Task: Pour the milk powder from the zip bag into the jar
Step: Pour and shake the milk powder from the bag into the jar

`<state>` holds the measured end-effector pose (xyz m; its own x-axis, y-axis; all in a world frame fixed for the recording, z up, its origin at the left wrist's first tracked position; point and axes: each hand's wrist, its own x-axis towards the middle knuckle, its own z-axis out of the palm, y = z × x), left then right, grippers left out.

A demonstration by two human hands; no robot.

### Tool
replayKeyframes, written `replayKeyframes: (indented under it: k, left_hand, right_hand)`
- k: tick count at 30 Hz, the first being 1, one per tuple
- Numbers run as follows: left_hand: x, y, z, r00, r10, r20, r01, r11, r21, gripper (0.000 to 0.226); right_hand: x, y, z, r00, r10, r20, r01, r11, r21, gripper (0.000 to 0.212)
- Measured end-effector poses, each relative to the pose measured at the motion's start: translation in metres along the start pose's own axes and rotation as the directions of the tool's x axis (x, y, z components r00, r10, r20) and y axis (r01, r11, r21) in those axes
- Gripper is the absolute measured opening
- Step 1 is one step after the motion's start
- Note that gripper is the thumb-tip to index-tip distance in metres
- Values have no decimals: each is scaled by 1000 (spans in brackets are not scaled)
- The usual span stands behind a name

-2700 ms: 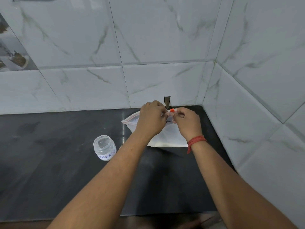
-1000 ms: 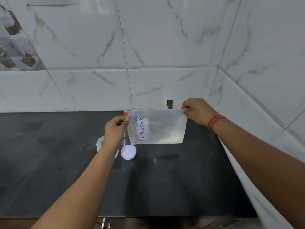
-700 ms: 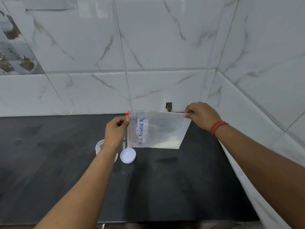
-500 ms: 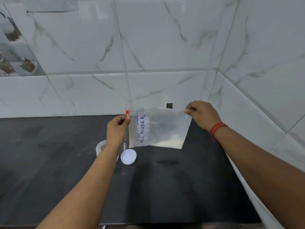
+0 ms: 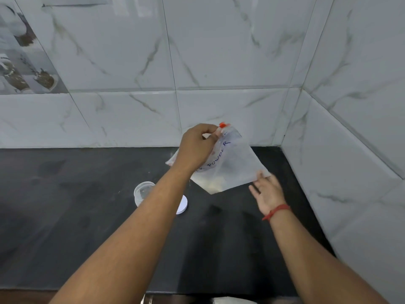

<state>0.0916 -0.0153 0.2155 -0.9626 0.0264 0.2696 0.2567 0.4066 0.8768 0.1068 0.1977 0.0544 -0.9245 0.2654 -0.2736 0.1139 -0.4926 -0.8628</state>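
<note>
My left hand [image 5: 196, 147] pinches the top corner of the zip bag [image 5: 232, 163] beside its orange slider [image 5: 222, 124], holding the bag tilted above the black counter [image 5: 65, 194]. My right hand [image 5: 266, 191] is spread open, palm up, its fingertips [image 5: 259, 174] touching the bag's lower right corner. The milk powder [image 5: 215, 184] has settled in the lowest corner, between my hands. Below my left forearm stands the open jar [image 5: 142, 190], with its white lid [image 5: 182, 206] just beside it, both partly hidden by my arm.
</note>
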Motion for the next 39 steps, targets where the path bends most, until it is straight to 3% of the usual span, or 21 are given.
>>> replayKeyframes:
  k: [3, 6, 11, 16, 20, 24, 26, 29, 34, 39]
  left_hand:
    - [2, 13, 5, 999, 3, 37, -3, 1000, -2, 17]
    - [4, 23, 3, 998, -25, 66, 29, 997, -68, 19]
    - [3, 37, -5, 986, -64, 153, 79, 992, -95, 19]
    - [-4, 32, -23, 977, 30, 211, -52, 994, 100, 19]
    - [-13, 10, -41, 979, 46, 198, -75, 988, 138, 18]
    - [-16, -12, -57, 929, -31, 369, -26, 989, 148, 38]
    - [-15, -19, -62, 918, -42, 394, -24, 987, 161, 32]
    - [-11, -25, -62, 944, -39, 326, -14, 987, 158, 18]
    - [0, -26, -46, 991, 33, 127, -63, 969, 240, 18]
    - [5, -15, -37, 990, 119, 78, -134, 965, 228, 21]
  right_hand:
    - [-6, 32, 1, 975, 164, 152, -166, 986, 1, 22]
    - [-10, 49, 5, 951, 228, 212, -235, 972, 8, 29]
    - [-12, 49, 20, 959, 214, 185, -232, 969, 83, 40]
    - [-7, 42, 27, 967, 186, 172, -220, 953, 207, 42]
    - [-4, 39, 26, 964, 184, 194, -232, 936, 265, 45]
    - [-3, 36, 28, 959, 191, 209, -250, 918, 307, 49]
    - [-3, 34, 28, 957, 198, 210, -258, 914, 312, 52]
    - [-5, 34, 27, 953, 202, 227, -266, 915, 305, 53]
    - [-10, 40, 22, 939, 181, 292, -260, 930, 260, 52]
    - [-14, 44, 18, 937, 209, 280, -266, 946, 186, 56]
